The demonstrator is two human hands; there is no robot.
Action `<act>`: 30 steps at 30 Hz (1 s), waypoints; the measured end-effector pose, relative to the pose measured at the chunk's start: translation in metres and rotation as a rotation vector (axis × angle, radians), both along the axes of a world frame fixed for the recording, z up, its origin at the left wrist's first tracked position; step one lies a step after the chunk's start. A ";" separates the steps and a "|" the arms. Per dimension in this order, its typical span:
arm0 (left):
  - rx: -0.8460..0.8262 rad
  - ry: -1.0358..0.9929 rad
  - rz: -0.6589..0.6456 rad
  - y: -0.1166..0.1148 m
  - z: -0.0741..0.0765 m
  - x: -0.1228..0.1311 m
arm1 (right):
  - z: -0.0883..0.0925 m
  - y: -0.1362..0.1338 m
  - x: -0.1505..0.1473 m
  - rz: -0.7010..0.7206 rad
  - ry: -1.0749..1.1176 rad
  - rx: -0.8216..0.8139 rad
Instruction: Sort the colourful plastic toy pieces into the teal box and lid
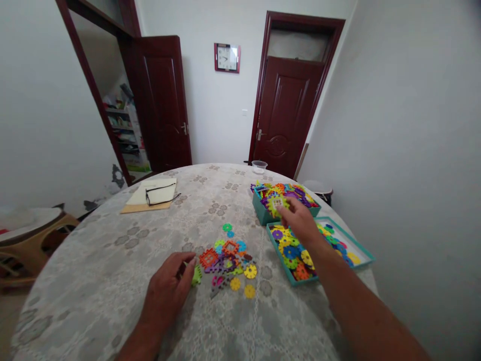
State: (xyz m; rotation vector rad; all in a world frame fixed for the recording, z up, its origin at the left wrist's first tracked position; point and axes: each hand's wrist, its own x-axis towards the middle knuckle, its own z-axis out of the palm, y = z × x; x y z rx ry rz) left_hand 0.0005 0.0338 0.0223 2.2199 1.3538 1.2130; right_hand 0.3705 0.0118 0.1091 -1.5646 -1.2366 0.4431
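My right hand is closed on a yellow-green gear-shaped plastic piece with a square window-like centre, pinched at its edge. The piece is in front of a teal box heaped with colourful gear pieces. On the near left, my left hand has its fingers curled around a bright green toothed piece, partly hidden by the fingers. Beside it lies a loose pile with an orange square gear, purple and grey toothed pieces, and yellow notched discs.
A teal-rimmed tray of notched discs lies right of the pile, under my right forearm. Glasses rest on a notebook at the left. A clear plastic bowl stands at the far edge of the round table.
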 end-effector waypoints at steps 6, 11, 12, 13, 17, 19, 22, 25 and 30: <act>0.024 0.026 0.074 0.007 -0.003 -0.007 | 0.030 0.070 0.086 -0.331 0.024 -0.110; 0.017 0.032 0.066 0.011 -0.009 -0.009 | 0.024 0.100 0.113 -0.356 0.063 -0.283; 0.018 0.031 0.063 0.012 -0.009 -0.009 | 0.022 0.102 0.114 -0.352 0.055 -0.314; 0.019 0.030 0.065 0.012 -0.009 -0.009 | 0.020 0.102 0.116 -0.350 0.042 -0.338; -0.004 0.046 0.113 0.013 -0.009 -0.013 | 0.019 0.098 0.116 -0.358 -0.054 -0.351; -0.029 0.077 0.144 0.015 -0.011 -0.016 | 0.023 0.091 0.114 -0.377 -0.119 -0.325; -0.076 0.181 0.169 0.016 -0.014 -0.020 | 0.032 0.075 0.109 -0.412 -0.228 -0.285; -0.145 0.303 0.163 0.016 -0.017 -0.023 | 0.039 0.053 0.095 -0.424 -0.343 -0.218; -0.200 0.381 0.127 0.014 -0.017 -0.026 | 0.031 0.004 0.028 -0.105 -0.394 -0.148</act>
